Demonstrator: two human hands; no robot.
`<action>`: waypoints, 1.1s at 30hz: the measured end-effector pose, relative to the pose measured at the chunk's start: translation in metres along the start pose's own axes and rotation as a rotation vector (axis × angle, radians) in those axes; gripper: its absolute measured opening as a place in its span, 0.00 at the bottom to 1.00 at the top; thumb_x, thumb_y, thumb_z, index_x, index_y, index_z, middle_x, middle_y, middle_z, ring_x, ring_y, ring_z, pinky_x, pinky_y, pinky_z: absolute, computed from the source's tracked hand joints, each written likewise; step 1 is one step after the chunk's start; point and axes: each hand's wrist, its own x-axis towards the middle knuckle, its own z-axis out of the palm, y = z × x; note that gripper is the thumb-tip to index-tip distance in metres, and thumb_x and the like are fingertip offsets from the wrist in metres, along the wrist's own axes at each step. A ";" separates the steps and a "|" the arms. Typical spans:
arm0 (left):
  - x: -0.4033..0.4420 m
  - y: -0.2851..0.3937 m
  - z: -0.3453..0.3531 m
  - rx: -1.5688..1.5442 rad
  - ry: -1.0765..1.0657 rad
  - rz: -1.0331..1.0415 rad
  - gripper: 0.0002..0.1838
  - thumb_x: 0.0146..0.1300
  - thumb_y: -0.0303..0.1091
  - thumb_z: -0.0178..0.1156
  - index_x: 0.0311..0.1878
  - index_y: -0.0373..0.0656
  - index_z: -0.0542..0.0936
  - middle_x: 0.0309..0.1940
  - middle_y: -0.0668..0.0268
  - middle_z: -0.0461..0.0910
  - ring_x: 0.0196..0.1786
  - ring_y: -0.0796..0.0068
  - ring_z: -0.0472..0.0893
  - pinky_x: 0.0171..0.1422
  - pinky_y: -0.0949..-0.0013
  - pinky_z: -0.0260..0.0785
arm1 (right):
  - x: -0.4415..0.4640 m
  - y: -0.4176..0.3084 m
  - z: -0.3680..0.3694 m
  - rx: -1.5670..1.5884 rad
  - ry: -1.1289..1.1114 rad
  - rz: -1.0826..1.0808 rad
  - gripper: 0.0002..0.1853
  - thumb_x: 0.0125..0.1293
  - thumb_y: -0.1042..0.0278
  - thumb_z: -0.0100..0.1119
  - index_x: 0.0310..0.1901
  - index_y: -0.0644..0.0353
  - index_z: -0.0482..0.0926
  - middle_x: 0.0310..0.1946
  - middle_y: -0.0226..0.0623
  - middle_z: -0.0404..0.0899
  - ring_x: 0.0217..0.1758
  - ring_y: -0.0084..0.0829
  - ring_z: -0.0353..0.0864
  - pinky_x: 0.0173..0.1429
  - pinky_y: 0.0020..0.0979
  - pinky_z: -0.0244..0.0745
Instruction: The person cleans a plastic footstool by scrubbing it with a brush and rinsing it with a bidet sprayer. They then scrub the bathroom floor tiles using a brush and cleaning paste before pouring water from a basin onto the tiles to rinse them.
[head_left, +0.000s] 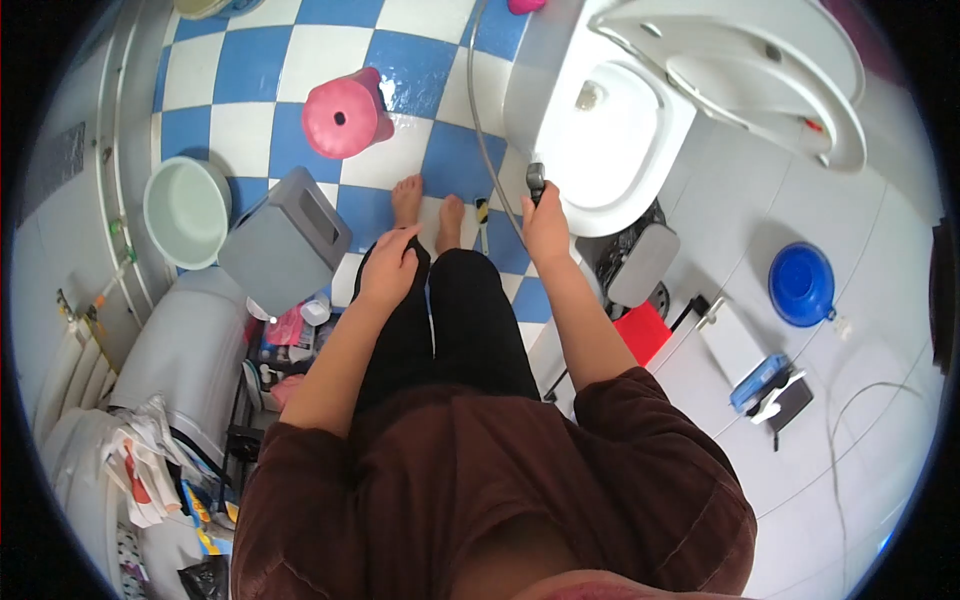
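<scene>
My right hand (545, 232) is wrapped round the dark handle of a sprayer (536, 178), whose head points at the near left edge of the toilet bowl. A grey hose (476, 110) runs down across the tiles beside it. The toilet (610, 140) stands with its seat and lid (750, 60) raised. Over my thigh, my left hand (390, 268) has its fingers apart and holds nothing; its fingertips are near the knee of my black trousers (470, 310).
On the blue and white floor stand a pink stool (342, 118), a pale green basin (187, 212) and a brush (482, 222). A grey box (280, 250) is at the left. Right of me are a lidded bin (643, 264), a red dustpan (642, 332) and a blue basin (800, 284).
</scene>
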 end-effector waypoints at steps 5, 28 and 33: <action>-0.017 -0.027 0.001 -0.052 0.103 -0.094 0.18 0.56 0.24 0.52 0.52 0.38 0.74 0.47 0.52 0.75 0.52 0.53 0.74 0.57 0.61 0.66 | 0.044 -0.021 0.002 -0.072 0.068 -0.123 0.24 0.64 0.65 0.53 0.56 0.68 0.59 0.48 0.62 0.71 0.50 0.58 0.72 0.52 0.47 0.69; -0.134 -0.064 0.050 -0.280 0.527 -0.529 0.17 0.58 0.27 0.53 0.52 0.42 0.76 0.45 0.54 0.76 0.51 0.56 0.74 0.57 0.63 0.67 | 0.035 -0.058 0.039 -0.383 -0.531 -0.582 0.21 0.64 0.58 0.55 0.54 0.58 0.65 0.44 0.54 0.76 0.46 0.56 0.75 0.48 0.47 0.70; -0.173 -0.092 0.089 -0.397 0.641 -0.604 0.17 0.59 0.27 0.52 0.52 0.41 0.76 0.43 0.55 0.77 0.47 0.59 0.75 0.55 0.65 0.67 | 0.002 -0.053 0.068 -0.481 -0.819 -0.762 0.21 0.64 0.56 0.54 0.54 0.57 0.65 0.44 0.52 0.76 0.47 0.54 0.75 0.48 0.47 0.70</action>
